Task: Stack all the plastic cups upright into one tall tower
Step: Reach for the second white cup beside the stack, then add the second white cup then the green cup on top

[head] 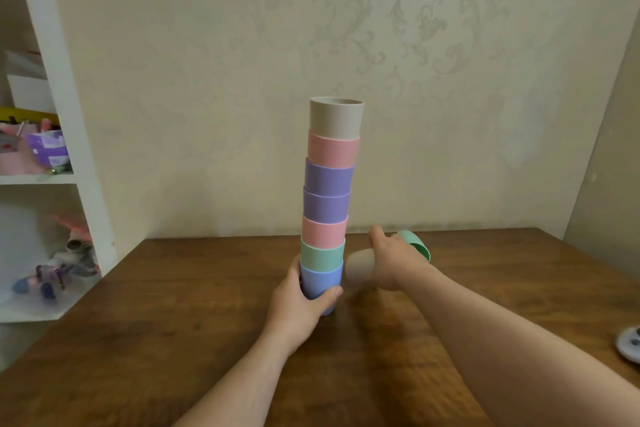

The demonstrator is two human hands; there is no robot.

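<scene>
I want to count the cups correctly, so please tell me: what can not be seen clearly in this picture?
- Head view: beige cup by the right hand is motion-blurred; the grip is unclear.
- Green cup lies partly behind that hand.
- Left hand covers part of the blue cup.
- White object is cut by the right edge.

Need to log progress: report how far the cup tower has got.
Done: seven cups nested upright in the tower, beige cup on top. In hand: the left hand has a grip on the blue base cup; the right hand carries a blurred beige cup. Left: that cup and a green cup on its side behind the right hand.
</scene>
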